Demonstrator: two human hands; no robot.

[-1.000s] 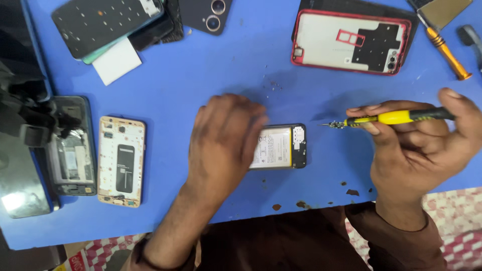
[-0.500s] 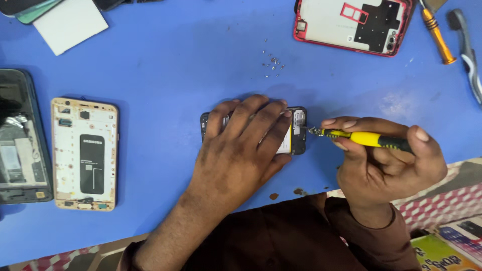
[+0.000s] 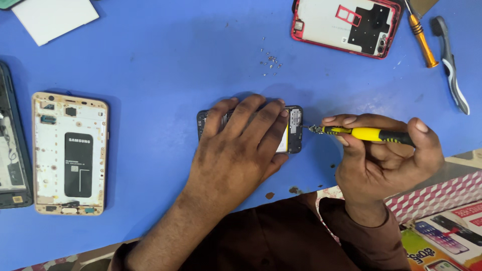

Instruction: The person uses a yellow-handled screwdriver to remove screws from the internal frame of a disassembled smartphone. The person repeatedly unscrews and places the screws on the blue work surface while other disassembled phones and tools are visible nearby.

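- Head view: the left hand point(image 3: 241, 150) lies flat, fingers spread, pressing down on a small black phone point(image 3: 293, 129) that rests on the blue mat point(image 3: 165, 65); it grasps nothing, only pins the phone in place.
- The phone sits near the middle of the mat, mostly hidden under the left hand; only its right end with bare metal parts and a strip of yellow shows.
- The right hand point(image 3: 386, 160) is just right of the phone, fingers clenched around a yellow-handled screwdriver point(image 3: 361, 133) held level, its tip touching the phone's right end.
- A scatter of tiny screws point(image 3: 269, 59) lies on the mat above the phone, apart from it.
- A gold phone frame point(image 3: 70, 153), back open and showing a black battery, lies well left of the phone.
- A dark phone point(image 3: 12, 150) lies further left, cut by the picture's edge.
- A red phone frame point(image 3: 346, 25) lies up and right of the phone.
- An orange-handled screwdriver point(image 3: 422, 40) and a grey pry tool point(image 3: 452, 65) lie right of the red frame.
- A white card point(image 3: 55, 17) lies far up and left of the phone.
- A printed box point(image 3: 442, 226) sits below and right of the phone, beside the right wrist.
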